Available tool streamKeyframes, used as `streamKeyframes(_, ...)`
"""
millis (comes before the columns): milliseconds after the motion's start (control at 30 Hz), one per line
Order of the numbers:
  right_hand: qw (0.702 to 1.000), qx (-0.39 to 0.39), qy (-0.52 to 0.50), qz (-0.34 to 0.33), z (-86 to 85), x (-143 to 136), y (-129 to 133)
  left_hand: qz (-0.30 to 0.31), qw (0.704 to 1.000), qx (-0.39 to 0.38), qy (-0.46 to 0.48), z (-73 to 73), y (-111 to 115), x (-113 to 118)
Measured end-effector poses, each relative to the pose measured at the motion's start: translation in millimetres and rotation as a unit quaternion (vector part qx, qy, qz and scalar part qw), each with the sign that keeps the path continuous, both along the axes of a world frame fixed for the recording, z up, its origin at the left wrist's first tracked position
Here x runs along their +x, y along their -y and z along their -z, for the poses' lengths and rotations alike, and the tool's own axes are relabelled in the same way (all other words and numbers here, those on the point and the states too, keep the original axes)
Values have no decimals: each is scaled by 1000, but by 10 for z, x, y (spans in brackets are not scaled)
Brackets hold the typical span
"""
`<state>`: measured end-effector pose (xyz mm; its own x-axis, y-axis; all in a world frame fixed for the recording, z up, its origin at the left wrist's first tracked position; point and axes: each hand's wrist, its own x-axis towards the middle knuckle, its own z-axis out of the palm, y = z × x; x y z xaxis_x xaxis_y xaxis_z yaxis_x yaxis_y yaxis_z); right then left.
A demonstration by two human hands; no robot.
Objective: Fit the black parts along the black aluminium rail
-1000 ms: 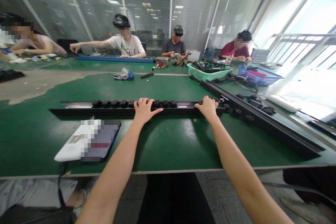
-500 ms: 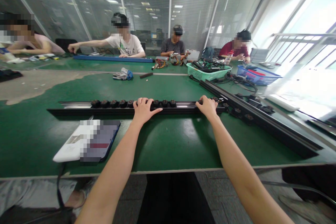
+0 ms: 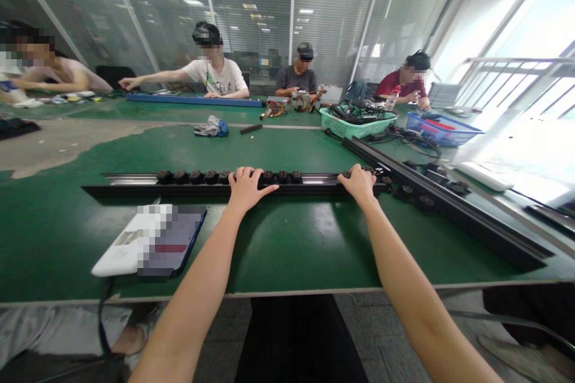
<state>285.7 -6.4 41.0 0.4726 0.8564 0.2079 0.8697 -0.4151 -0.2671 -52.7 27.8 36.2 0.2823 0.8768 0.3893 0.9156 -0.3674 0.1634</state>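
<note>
A long black rail [image 3: 314, 190] lies crosswise on the green table, with a row of black round parts [image 3: 195, 178] seated along its channel. My left hand [image 3: 245, 184] rests on the middle of this row, fingers spread over the parts and thumb stretched to the right. Near the rail's right end, the fingers of my right hand [image 3: 360, 182] are bent around a dark round part, mostly hidden under them. Bare metallic channel shows between the row and my right hand. A second long black rail [image 3: 467, 215] slants along the right side.
Loose black parts [image 3: 426, 200] lie beside the slanted rail. A phone [image 3: 179, 239] and a white device [image 3: 130, 245] sit front left. Farther back are a green basket [image 3: 354, 127] of cables, a blue basket [image 3: 449, 134], and gloves [image 3: 211, 126]. Several people sit across the table.
My right hand has shifted very slightly to the right along the rail. My left hand stays in the same place on the round parts.
</note>
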Motion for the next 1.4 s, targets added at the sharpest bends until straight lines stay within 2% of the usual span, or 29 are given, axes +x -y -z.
streamKeyframes(267, 1000, -16, 2, 0, -7, 0, -4, -5, 1000, 10, -10, 12, -5, 0)
streamKeyframes(533, 999, -24, -9, -37, -36, 64, -31, -2, 1000, 15, -7, 20, -13, 3)
streamKeyframes(633, 999, -18, 4, -50, -3, 95, -26, -1, 1000, 17, -6, 28, -17, -1)
streamKeyframes(733, 998, 20, 18, -58, 81, 114, -11, -3, 1000, 18, -8, 33, -20, -7)
streamKeyframes(900, 997, 52, 19, -46, 179, 114, -1, -1, 1000, 24, -10, 38, -26, -13)
streamKeyframes(1400, 997, 61, 47, -15, 199, 230, -3, -5, 1000, 18, -9, 38, -27, -6)
